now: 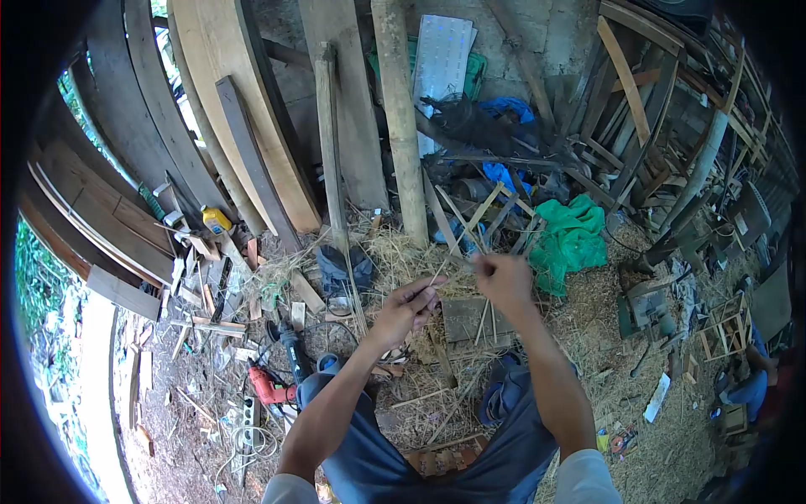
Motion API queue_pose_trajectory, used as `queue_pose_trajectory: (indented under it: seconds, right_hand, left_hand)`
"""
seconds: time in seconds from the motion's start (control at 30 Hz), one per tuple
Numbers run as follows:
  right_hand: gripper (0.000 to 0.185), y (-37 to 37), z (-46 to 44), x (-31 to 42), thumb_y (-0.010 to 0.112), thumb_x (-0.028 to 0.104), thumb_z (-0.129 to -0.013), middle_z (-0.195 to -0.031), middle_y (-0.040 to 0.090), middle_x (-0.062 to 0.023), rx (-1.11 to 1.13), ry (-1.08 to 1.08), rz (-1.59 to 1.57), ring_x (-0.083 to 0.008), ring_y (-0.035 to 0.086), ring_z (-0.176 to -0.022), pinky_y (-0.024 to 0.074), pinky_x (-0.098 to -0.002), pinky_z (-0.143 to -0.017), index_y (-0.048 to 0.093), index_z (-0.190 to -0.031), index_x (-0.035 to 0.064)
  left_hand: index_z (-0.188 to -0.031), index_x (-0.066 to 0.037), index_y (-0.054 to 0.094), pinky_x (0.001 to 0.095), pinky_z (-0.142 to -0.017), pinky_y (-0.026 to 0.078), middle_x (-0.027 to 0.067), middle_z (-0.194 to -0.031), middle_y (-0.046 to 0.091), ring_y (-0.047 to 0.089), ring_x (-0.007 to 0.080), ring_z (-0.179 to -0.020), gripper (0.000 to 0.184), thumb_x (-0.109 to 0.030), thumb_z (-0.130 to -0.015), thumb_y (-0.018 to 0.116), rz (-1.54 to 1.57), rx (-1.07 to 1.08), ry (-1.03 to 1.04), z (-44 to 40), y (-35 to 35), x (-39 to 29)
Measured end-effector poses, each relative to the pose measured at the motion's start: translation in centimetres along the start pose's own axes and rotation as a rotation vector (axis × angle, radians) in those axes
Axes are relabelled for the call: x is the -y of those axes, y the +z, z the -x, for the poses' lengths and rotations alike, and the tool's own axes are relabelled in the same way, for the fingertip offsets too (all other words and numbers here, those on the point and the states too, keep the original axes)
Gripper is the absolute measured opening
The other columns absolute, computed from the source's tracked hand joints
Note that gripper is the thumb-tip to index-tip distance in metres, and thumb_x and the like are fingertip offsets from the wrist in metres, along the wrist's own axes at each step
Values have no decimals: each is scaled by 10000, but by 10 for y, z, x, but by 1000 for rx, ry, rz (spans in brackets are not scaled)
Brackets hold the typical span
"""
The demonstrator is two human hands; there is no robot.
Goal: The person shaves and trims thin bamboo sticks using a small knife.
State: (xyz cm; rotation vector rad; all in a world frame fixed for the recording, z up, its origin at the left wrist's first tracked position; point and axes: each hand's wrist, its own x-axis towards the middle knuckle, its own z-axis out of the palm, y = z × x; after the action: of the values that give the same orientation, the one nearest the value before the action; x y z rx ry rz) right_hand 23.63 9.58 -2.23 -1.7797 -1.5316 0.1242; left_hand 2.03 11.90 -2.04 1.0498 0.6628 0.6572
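My left hand (406,314) is closed in a pinch on a thin pale strip (440,274), which looks like split bamboo or wood and points up toward my other hand. My right hand (506,284) is closed in a fist just to the right and slightly higher. A small narrow piece juts from its left side, too small to name. The two hands are apart, above the ground between my knees. Below them lies a wooden board (470,321), with thin strips leaning across it. Shavings cover the floor (411,391) around it.
A red power drill (270,385), an angle grinder (291,349) and a power strip (249,420) lie left of my leg. A green plastic sheet (571,244) sits ahead right. Planks (222,101) and a bamboo pole (398,118) stand upright ahead. Another person (751,382) is at far right.
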Motion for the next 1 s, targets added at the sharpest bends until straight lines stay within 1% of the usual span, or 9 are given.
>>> queue_pose_trajectory:
  seconds: [0.2, 0.3, 0.37, 0.5, 0.6, 0.7, 0.77, 0.83, 1.0]
  right_hand:
    - [91, 28, 10, 33, 642, 165, -729, -672, 657, -131, 93, -146, 219, -300, 657, -622, 527, -400, -595, 705, -728, 99]
    - [138, 34, 0, 22, 617, 181, -763, -664, 651, -157, 18, -101, 318, -325, 648, -602, 529, -415, -595, 708, -716, 89]
    - [178, 27, -11, 17, 598, 202, -786, -649, 642, -173, 12, 100, 378, -338, 652, -612, 533, -406, -602, 708, -730, 73]
    - [186, 24, -13, 15, 597, 204, -793, -644, 642, -170, -47, 1, 393, -340, 650, -590, 532, -402, -572, 710, -731, 71]
    - [189, 18, 0, 31, 604, 206, -790, -647, 643, -174, 42, -64, 241, -340, 651, -589, 527, -418, -558, 708, -720, 65]
    - [179, 20, -1, 26, 618, 202, -786, -654, 647, -169, 136, -90, 322, -339, 649, -585, 523, -427, -550, 706, -711, 66]
    - [170, 18, -21, 5, 634, 211, -776, -657, 648, -165, -43, 51, 411, -331, 654, -591, 524, -425, -553, 706, -708, 73]
    - [176, 21, -17, 9, 635, 210, -777, -633, 640, -165, -48, 30, 422, -334, 649, -577, 524, -422, -553, 704, -707, 64]
    - [201, 42, 15, 29, 633, 216, -783, -597, 625, -173, 76, -165, 312, -331, 647, -573, 528, -410, -566, 697, -698, 45]
  left_hand:
    - [-1303, -38, 492, 197, -425, 214, -17, -761, 440, 275, 46, -487, 359, -187, -977, 473, 9, 45, -66, -1, -1, 17]
    - [-1319, -75, 493, 197, -434, 236, -12, -738, 447, 294, 46, -484, 352, -184, -986, 453, 64, 30, -26, 6, 10, 5]
    - [-1327, -80, 485, 195, -429, 230, -13, -739, 450, 291, 44, -482, 357, -185, -987, 450, 39, 27, -45, 9, 8, 3]
    - [-1334, -89, 480, 195, -410, 217, -15, -749, 459, 291, 41, -480, 358, -174, -988, 445, 29, 32, -71, 8, 3, 3]
    - [-1314, -25, 475, 194, -408, 198, -10, -765, 455, 274, 36, -491, 354, -154, -987, 439, 81, 69, -60, 12, 2, 2]
    - [-1286, -73, 516, 198, -393, 210, -20, -742, 462, 295, 37, -478, 325, -183, -989, 442, 22, 68, -75, 16, 2, 0]
    - [-1276, -70, 521, 201, -391, 205, -19, -739, 460, 298, 37, -479, 320, -186, -989, 441, 34, 51, -90, 16, 4, -2]
    - [-1267, -67, 527, 203, -389, 200, -19, -736, 459, 300, 37, -479, 314, -188, -990, 441, 45, 31, -91, 15, 4, -6]
    - [-1186, -16, 552, 191, -417, 205, -20, -724, 448, 269, 40, -492, 307, -223, -995, 431, 39, 7, -141, 12, -7, 7]
